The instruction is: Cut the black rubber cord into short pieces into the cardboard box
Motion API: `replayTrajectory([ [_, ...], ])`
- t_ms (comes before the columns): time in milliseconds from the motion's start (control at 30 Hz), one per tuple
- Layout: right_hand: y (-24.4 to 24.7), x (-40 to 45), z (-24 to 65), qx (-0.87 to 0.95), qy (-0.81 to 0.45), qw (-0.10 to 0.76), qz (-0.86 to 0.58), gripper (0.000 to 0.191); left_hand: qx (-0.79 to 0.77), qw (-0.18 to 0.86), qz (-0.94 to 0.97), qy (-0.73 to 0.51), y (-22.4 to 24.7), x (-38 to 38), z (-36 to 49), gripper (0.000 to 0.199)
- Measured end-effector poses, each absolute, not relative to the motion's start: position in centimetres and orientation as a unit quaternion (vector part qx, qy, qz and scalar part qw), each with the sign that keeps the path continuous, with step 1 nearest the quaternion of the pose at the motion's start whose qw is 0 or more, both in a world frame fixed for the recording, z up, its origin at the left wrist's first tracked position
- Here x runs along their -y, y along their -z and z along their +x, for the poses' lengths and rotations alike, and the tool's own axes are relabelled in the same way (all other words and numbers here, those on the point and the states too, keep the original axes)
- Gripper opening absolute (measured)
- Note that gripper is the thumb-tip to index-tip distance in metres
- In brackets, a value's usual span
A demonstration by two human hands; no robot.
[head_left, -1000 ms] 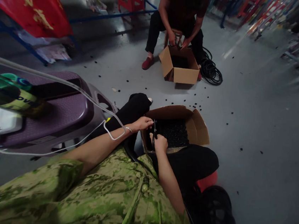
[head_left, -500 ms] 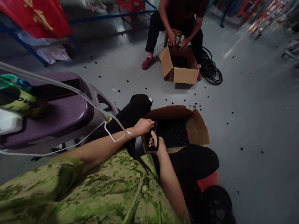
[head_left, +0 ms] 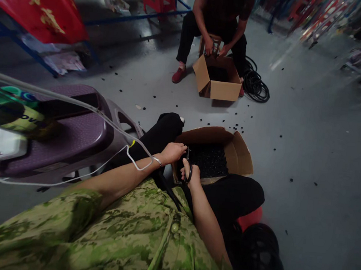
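Fingers of the right hand are wrapped around the black handles of a pair of scissors, which point away from the body over the near left part of an open cardboard box. Small black pieces cover the box's bottom. The left hand, its fingers curled close together, is just beside the scissors' blades; I cannot tell whether it grips anything. Black tubing runs across the lap, below the left wrist.
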State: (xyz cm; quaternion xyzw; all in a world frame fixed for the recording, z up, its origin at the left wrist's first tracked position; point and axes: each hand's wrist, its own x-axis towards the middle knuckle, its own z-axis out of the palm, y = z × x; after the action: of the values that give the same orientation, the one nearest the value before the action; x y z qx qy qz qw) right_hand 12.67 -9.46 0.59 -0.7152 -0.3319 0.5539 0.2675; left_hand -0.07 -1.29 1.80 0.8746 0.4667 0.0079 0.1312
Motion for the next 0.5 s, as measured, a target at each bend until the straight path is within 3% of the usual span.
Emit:
replayTrajectory([
  [500, 3.5, 8.7, 13.3, 0.381, -0.541, 0.227, -0.715, 0.057, -0.488, 0.182, 0.853, -0.017, -0.9, 1.2, 0.0, 0.028],
])
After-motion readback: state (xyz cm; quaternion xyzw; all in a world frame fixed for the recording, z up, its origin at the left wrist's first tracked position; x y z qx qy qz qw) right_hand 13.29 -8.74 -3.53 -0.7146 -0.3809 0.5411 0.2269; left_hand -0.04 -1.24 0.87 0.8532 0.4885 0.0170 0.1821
